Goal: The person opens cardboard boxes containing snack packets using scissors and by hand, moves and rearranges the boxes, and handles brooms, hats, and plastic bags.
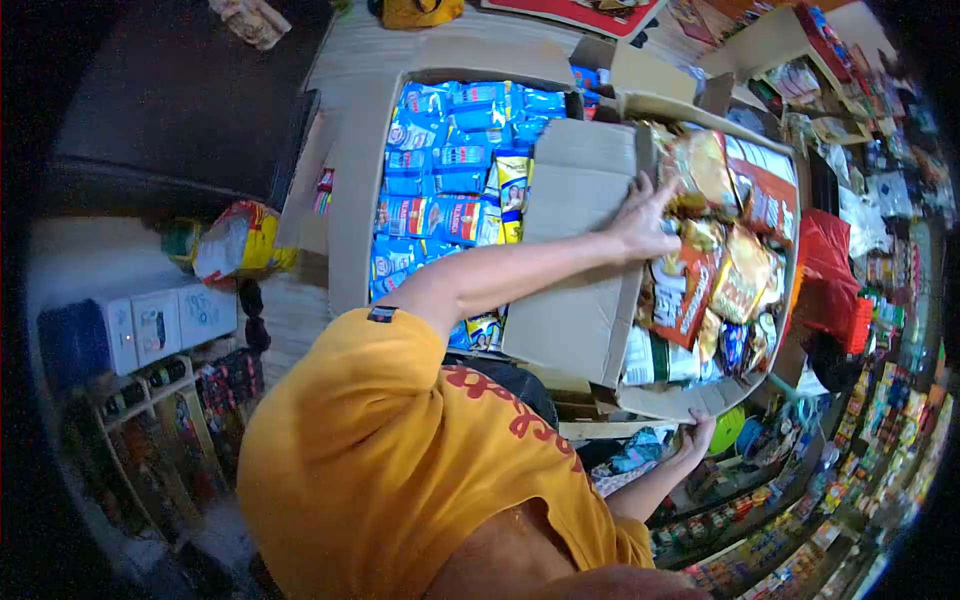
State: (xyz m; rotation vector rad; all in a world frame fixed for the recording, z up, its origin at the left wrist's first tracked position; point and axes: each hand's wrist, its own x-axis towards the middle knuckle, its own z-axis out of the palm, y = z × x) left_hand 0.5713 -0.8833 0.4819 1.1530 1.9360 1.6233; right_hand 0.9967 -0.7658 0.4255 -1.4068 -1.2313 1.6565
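My left hand (643, 222) reaches across to the right-hand cardboard box, its fingers spread at the edge of a raised flap (575, 210), beside the snack packets. Inside that box lie brown and gold packets (685, 285), plus several clear-fronted ones (742, 272). Below, my right hand (695, 436) has its fingers curled over the near rim of the same cardboard box (655, 408). To the left, a second open box (350, 220) is filled with blue packets (462, 168) and a few yellow ones (512, 190). My left forearm passes over this box.
Shelves of small packaged goods (855, 440) curve along the right side. A red plastic bag (828, 270) hangs by the box. Another open carton (800, 75) stands at upper right. On the left are a yellow bag (250, 240), white boxes (155, 325) and a dark surface (180, 110).
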